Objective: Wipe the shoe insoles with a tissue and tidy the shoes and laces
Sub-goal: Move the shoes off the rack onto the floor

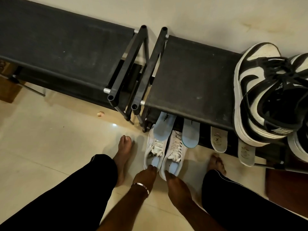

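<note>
White lace-up sneakers, a pair standing side by side on the pale tiled floor (pixel 50 134), are sitting just in front of the right-hand black fabric-topped shoe rack (pixel 191 72) with their toes tucked under its front edge: the left white sneaker (pixel 154 151) and the right white sneaker (pixel 175 152) are touching along their inner sides. You are reaching down with both hands to their heel ends. Your left hand (pixel 145 174), wearing a thin metal bracelet (pixel 140 186) at the wrist, is gripping the heel collar of the left white sneaker, its fingertips curling over the rim onto the light blue lining inside. Your right hand (pixel 175 182) is gripping the heel of the right white sneaker the same way, fingertips hooked over its rim. A light blue foam insole (pixel 164 126) is leaning against the rack above the left sneaker's toe, and a second light blue insole (pixel 190 133) is leaning just to its right. Two off-white insoles, one (pixel 219 140) nearer and one (pixel 245 152) further right, are leaning on the lower shelf. Black-and-white leather sneakers (pixel 260 90) with black laces are lying on the rack's top at the right. You are standing barefoot in black trousers (pixel 86 189), one foot on either side of the white pair.
</note>
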### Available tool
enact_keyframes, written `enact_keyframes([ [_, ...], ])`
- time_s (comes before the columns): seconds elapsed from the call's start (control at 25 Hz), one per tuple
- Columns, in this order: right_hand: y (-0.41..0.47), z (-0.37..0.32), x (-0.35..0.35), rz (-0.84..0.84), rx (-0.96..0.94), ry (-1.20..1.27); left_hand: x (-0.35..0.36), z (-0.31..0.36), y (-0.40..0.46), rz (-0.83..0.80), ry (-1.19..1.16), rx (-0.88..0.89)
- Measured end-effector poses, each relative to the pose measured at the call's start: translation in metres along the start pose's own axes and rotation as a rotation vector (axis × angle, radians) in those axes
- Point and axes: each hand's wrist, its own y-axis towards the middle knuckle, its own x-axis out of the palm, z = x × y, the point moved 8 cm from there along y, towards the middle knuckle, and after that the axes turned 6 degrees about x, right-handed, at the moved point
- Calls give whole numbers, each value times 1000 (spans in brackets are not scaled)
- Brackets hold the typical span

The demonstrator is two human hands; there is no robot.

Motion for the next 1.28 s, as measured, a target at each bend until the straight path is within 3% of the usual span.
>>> enact_keyframes([
  [0.28,4,1,18,-127,-6,26,19,0,7,-130,-110,-40],
  [0.48,-7,-3,-11,-105,-21,51,-3,11,-7,-146,-105,-9],
  [0.84,-74,-25,-138,169,-83,20,-144,81,-85,255,-63,133],
  [1.28,-204,-6,-286,584,-42,3,-280,183,-176,589,-4,333],
])
